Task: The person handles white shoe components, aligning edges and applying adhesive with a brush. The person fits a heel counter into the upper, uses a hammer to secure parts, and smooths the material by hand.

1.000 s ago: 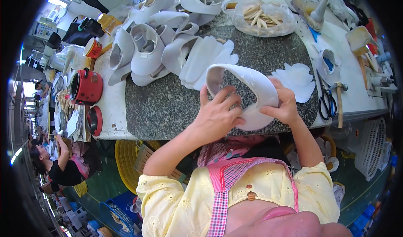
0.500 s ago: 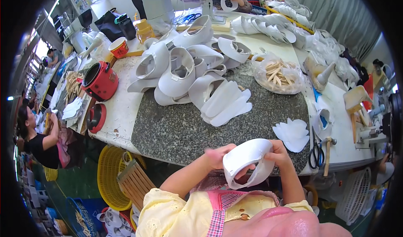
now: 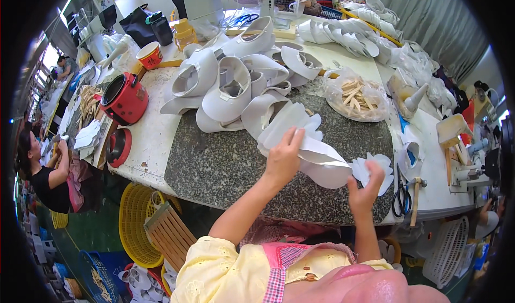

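Note:
A white shoe upper [image 3: 326, 166] is stretched out just above the speckled stone slab [image 3: 214, 169]. My left hand [image 3: 283, 158] is closed at its left end, fingers over the edge of a fanned stack of white pieces [image 3: 289, 121]; the thumb is hidden. At the other end my right hand [image 3: 369, 187] has its fingers apart, thumb close to the upper's tip. Behind this hand lies a smaller fan of white pieces [image 3: 380, 166]. A heap of white shoe uppers [image 3: 228, 88] rises beyond my left hand.
A plastic bag of pale strips [image 3: 357, 99] sits at the slab's far right. Scissors [image 3: 401, 198] and a hammer [image 3: 416, 203] lie at the right edge. A red pot [image 3: 126, 101] and its lid [image 3: 119, 146] stand left. Across the table, another person's hand [image 3: 306, 1] holds a white piece.
Both hands have moved forward over the slab with the upper, which was near my body as a closed ring. My right hand has opened, and the upper now reaches the fanned stack.

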`<move>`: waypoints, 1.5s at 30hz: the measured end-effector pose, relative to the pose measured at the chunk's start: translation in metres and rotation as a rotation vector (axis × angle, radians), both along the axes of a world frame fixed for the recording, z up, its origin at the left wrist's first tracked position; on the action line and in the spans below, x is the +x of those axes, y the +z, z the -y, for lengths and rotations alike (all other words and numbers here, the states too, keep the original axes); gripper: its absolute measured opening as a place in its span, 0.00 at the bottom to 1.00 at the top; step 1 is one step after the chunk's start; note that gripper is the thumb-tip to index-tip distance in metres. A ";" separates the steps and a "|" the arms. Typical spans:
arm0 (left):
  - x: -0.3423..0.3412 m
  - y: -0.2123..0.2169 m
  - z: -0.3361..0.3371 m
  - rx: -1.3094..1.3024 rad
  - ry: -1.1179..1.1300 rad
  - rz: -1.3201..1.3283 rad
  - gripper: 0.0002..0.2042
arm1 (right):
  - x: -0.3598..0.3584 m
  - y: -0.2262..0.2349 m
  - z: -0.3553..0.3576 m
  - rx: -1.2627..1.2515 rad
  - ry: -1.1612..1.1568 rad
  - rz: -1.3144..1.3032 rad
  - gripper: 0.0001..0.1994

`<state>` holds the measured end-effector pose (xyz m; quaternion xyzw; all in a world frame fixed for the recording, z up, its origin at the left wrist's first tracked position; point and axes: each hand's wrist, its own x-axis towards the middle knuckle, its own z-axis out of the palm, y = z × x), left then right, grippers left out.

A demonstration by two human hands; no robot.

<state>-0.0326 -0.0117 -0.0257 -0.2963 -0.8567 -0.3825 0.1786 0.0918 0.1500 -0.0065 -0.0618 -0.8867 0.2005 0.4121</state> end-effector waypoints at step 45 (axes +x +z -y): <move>-0.004 -0.007 -0.022 1.184 -0.373 1.243 0.09 | -0.038 -0.032 0.015 -0.175 0.485 0.037 0.09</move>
